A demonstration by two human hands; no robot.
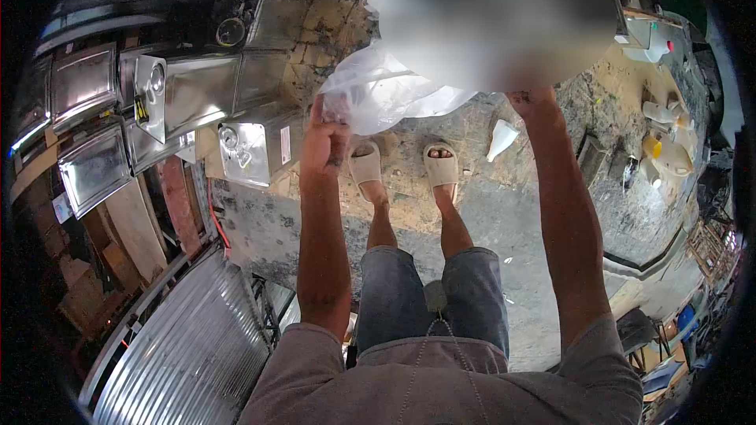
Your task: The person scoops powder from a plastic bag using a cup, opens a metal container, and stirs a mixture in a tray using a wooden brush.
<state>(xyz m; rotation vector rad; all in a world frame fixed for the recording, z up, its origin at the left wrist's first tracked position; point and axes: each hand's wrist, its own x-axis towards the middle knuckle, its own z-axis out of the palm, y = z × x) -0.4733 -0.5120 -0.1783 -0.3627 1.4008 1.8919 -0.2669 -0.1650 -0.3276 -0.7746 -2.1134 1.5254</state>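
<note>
Clear, crumpled plastic sheeting (394, 94) spreads out in front of me at the upper middle. My left hand (329, 135) is closed on its left edge, with the fingers seen partly through the film. Farther right, my right hand (531, 98) is raised at the lower edge of a large blurred patch. The blur hides most of its fingers and whatever they touch. Part of the sheeting runs up into that same blurred area.
Metal cans (250, 153) and shiny metal panels (84, 79) stand at the left, above corrugated metal (189, 346). A white piece (502, 140) lies on the stained floor (488, 205). Plastic containers (669, 156) lie at the right.
</note>
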